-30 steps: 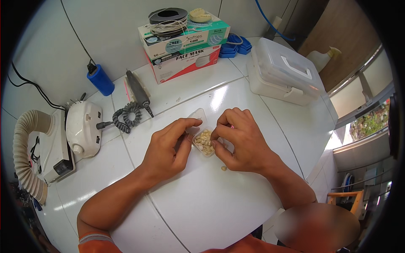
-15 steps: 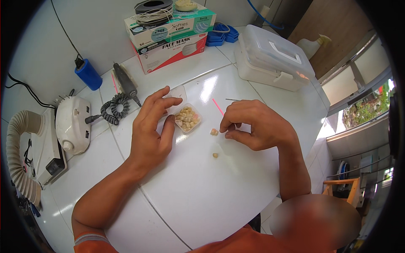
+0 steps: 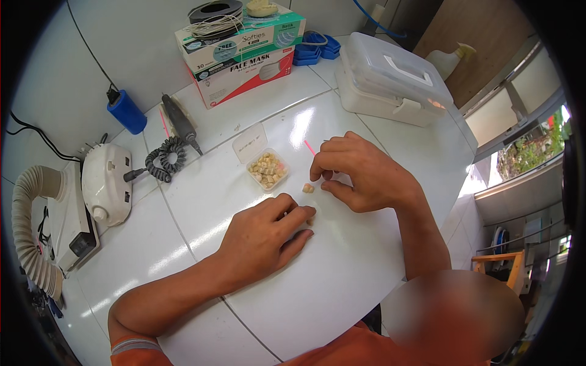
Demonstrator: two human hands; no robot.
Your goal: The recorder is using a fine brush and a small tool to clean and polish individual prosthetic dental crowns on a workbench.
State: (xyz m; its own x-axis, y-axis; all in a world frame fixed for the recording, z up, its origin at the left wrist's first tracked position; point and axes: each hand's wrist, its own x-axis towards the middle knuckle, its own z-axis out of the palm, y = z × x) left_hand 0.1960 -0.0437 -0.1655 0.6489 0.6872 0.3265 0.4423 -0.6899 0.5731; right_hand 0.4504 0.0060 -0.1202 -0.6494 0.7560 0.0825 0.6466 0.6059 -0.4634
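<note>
A small clear box (image 3: 267, 186) with its lid (image 3: 250, 140) tipped back holds many artificial teeth (image 3: 266, 169). My left hand (image 3: 259, 235) rests on the white tabletop in front of it, thumb and forefinger apart around a single tooth (image 3: 310, 221) partly hidden by the fingertips. To the right, my right hand (image 3: 369, 174) hovers with curled fingers beside a small joined cluster of teeth (image 3: 308, 188). Whatever those fingers may hold is hidden. A thin pink stick (image 3: 310, 147) shows just beyond them, its near end covered by the hand.
At the left stand a white control unit (image 3: 107, 183), a coiled-cord handpiece (image 3: 178, 119) and a ribbed hose (image 3: 30, 226). Face mask boxes (image 3: 244, 76) carry a wire spool (image 3: 217, 15) at the back. A white lidded case (image 3: 394, 85) sits at the back right, near blue trays (image 3: 317, 52).
My left hand has left the clear box and come down and right to the single tooth. My right hand has shifted slightly up and left, its fingers still curled.
</note>
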